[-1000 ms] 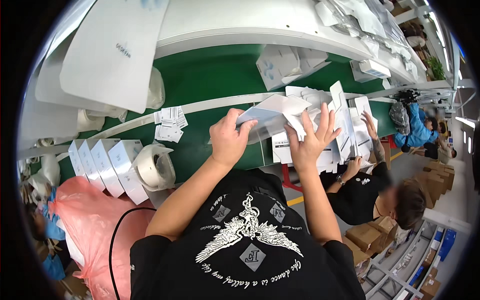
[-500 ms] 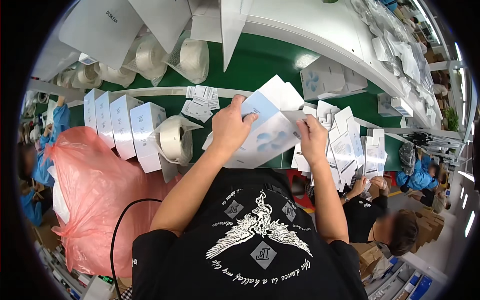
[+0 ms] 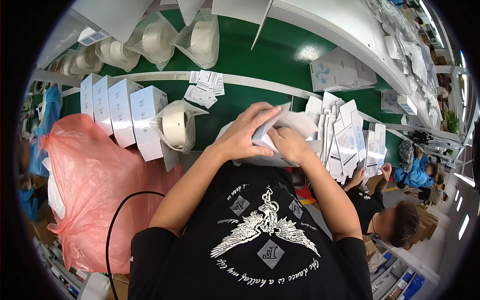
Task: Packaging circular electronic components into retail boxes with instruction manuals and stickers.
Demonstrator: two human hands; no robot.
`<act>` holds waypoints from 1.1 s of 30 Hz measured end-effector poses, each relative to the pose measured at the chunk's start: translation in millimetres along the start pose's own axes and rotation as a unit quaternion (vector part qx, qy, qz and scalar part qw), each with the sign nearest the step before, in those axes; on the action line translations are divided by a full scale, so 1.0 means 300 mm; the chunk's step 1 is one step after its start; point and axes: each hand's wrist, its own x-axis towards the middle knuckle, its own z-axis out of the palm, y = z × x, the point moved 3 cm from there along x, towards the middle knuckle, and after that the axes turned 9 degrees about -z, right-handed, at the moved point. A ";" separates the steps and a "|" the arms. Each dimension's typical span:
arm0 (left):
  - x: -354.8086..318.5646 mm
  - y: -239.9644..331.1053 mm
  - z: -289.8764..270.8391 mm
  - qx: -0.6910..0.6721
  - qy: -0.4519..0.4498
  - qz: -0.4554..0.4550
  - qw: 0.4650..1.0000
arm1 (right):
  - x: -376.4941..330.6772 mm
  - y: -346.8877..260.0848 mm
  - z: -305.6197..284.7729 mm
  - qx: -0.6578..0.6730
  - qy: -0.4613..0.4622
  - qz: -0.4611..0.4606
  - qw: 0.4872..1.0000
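A white and pale-blue cardboard box (image 3: pixel 267 160) is tilted close against my front, its open end with loose flaps facing up. My left hand (image 3: pixel 242 134) is wrapped over its left side, thumb and fingers closed on the wall. At the opening, my right hand (image 3: pixel 290 145) is closed at the box's edge, its fingertips partly hidden by the flaps and walls. To the left stands a white roll-shaped item (image 3: pixel 175 128) in clear bubble wrap, beside a row of several white and blue boxes (image 3: pixel 150 112). Small printed slips (image 3: pixel 204 89) lie beyond my left hand.
Flattened cartons (image 3: pixel 345 135) are piled right of my hands. More wrapped roll-shaped items (image 3: pixel 202 40) line the back, below a white shelf (image 3: pixel 320 22). A large pink plastic bag (image 3: pixel 95 190) bulges at the left. At the right, a co-worker (image 3: pixel 372 207) handles cartons.
The box has been lowered toward me and its opening turned to face up. My right hand has moved left from its right edge to the opening, and my left hand now wraps its side.
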 end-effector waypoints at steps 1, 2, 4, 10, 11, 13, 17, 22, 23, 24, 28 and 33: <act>-0.007 -0.001 0.003 0.076 -0.038 0.030 0.996 | 0.003 0.050 0.059 0.059 -0.024 -0.024 0.998; -0.031 -0.026 -0.009 0.077 -0.032 0.023 0.996 | -0.008 0.047 0.046 0.059 -0.031 -0.030 0.997; -0.090 -0.088 -0.043 -0.007 0.039 -0.012 0.999 | -0.085 0.008 -0.078 0.068 0.136 -0.160 0.975; -0.086 -0.081 -0.095 -0.078 0.085 -0.032 0.993 | -0.049 0.174 0.007 0.573 0.396 0.041 0.717; -0.069 -0.079 -0.086 -0.080 0.083 -0.031 0.993 | -0.019 0.180 0.045 0.581 0.329 0.039 0.743; -0.046 -0.081 -0.068 -0.086 0.079 -0.032 0.993 | 0.022 0.171 0.093 0.588 0.191 0.037 0.785; -0.036 -0.124 -0.060 -0.095 0.109 -0.053 0.988 | 0.031 0.176 0.041 0.714 0.140 -0.027 0.685; 0.019 -0.113 0.011 -0.120 0.125 -0.074 0.982 | 0.132 0.248 -0.008 0.190 -0.009 0.078 0.979; 0.040 -0.104 0.013 -0.115 0.130 -0.076 0.982 | 0.150 0.272 -0.002 0.239 0.030 0.048 0.969; 0.064 -0.096 0.015 -0.108 0.134 -0.078 0.982 | 0.164 0.297 0.005 0.288 0.068 0.018 0.955; 0.174 -0.161 0.010 -0.269 0.218 -0.181 0.920 | 0.196 0.363 0.000 0.582 0.157 -0.073 0.794; 0.319 -0.392 0.005 -0.380 0.300 -0.281 0.829 | 0.301 0.505 -0.064 0.686 -0.001 0.088 0.722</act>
